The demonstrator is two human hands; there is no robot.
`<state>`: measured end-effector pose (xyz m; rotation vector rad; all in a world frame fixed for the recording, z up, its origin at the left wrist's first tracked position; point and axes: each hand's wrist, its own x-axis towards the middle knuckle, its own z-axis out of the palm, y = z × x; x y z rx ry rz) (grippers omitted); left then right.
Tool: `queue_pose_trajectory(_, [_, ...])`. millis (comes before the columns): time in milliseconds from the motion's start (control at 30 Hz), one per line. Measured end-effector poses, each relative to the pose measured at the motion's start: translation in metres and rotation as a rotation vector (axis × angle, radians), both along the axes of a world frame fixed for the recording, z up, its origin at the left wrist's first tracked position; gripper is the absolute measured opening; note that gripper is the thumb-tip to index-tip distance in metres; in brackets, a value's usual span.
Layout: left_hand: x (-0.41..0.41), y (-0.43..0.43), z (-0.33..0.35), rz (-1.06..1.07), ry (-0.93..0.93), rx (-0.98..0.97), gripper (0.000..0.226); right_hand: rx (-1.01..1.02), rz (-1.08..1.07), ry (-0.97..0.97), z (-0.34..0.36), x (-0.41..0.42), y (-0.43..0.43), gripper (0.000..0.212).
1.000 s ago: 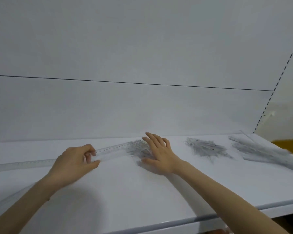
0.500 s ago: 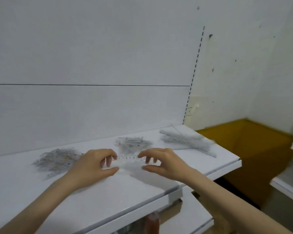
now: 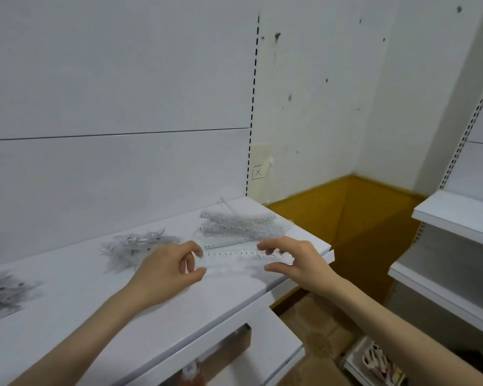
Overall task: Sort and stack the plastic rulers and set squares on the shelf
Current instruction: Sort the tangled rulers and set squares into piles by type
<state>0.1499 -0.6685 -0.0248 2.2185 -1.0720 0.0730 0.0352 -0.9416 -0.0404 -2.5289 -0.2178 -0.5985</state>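
The left hand (image 3: 168,270) pinches one end of the clear ruler (image 3: 234,260) and the right hand (image 3: 299,263) pinches the other, just over the shelf (image 3: 95,316). Best to hold it flat, line it up with the ruler pile (image 3: 234,228) behind, and lay it on top gently.

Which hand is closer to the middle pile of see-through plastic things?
Left. The left hand sits just right of the middle pile, pinching one end of the clear ruler. The right hand pinches the ruler's other end, farther right.
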Motion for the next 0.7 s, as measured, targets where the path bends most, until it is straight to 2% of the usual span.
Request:
queue_pose_trajectory(267, [0.016,-0.009,-0.01,0.057,-0.015,0.054,0.03,0.013,-0.029,0.002,-0.005,0.021,-0.012,0.031])
queue_pose_trajectory(367, [0.018,-0.01,-0.011,0.154,-0.024,0.037,0.016,0.002,-0.054,-0.001,-0.002,0.031,-0.021,0.03])
queue_pose_trajectory(433, [0.02,-0.013,-0.01,0.233,-0.023,0.023,0.021,-0.054,-0.072,0.0,0.004,0.045,-0.033,0.03])
queue_pose_trajectory(700, [0.019,-0.036,-0.011,0.407,-0.021,-0.026,0.014,-0.152,-0.054,0.167,0.018,0.131,-0.068,0.027])
